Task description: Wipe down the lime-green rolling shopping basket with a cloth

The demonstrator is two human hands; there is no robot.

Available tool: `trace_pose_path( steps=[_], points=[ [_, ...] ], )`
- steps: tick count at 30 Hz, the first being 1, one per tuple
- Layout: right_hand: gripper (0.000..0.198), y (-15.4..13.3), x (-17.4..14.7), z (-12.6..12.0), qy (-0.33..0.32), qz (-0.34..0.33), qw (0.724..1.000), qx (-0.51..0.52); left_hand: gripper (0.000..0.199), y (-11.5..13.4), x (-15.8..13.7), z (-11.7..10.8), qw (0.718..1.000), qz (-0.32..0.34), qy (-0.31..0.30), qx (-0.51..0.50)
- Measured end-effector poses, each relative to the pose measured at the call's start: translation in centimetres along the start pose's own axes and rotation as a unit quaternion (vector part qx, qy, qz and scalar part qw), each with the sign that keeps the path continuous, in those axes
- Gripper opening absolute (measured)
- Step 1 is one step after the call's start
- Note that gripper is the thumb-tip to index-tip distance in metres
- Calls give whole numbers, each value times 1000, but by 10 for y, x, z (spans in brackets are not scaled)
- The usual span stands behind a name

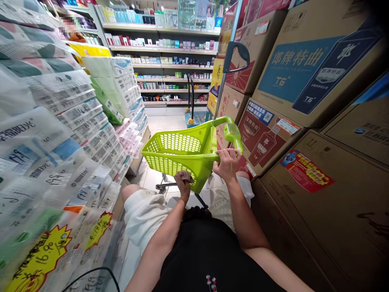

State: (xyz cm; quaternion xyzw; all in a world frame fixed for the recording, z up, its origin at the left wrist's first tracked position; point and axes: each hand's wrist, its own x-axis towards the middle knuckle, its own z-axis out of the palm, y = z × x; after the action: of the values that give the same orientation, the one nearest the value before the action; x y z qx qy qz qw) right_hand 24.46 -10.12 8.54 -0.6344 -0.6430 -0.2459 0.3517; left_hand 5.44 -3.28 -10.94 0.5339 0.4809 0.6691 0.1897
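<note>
With left hand, clutches a crumpled dusty-pink cloth against the lime-green perforated plastic cart basket ahead; with right hand, grips its curved green handle. Seems mid-wipe; next, probably needs steady bracing.

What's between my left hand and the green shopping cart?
A crumpled, pinkish cloth. The head view shows it in your left hand, seemingly pressed against the side of the green shopping cart.
</note>
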Motion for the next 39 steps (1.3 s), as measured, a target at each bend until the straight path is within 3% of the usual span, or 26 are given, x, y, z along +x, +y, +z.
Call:
trace_pose_path(
  steps=[6, 13, 20, 26, 34, 39],
  points=[
    [33, 0, 0, 1, -6, 5, 1000, -4, 14, 28, 35, 16, 998, 57, 20, 21],
    [29, -2, 1, 0, 6, 12, 1000, -1, 24, 4, -11, 4, 994, 66, -86, 31],
    [35, -1, 1, 0, -12, 18, 1000, 2, 19, 34, 25, 29, 996, 91, -12, 10],
    [33, 0, 3, 1, -12, 20, 1000, 7, 16, 20, 5, 15, 989, 119, -85, 28],
    [31, -1, 4, 0, -4, 21, 1000, 2, 14, 75, 21, 38, 989, 131, -75, 2],
    [31, 0, 3, 1, -8, 22, 1000, 5, 8, 45, -4, 21, 983, 115, -143, 11]
  ],
)
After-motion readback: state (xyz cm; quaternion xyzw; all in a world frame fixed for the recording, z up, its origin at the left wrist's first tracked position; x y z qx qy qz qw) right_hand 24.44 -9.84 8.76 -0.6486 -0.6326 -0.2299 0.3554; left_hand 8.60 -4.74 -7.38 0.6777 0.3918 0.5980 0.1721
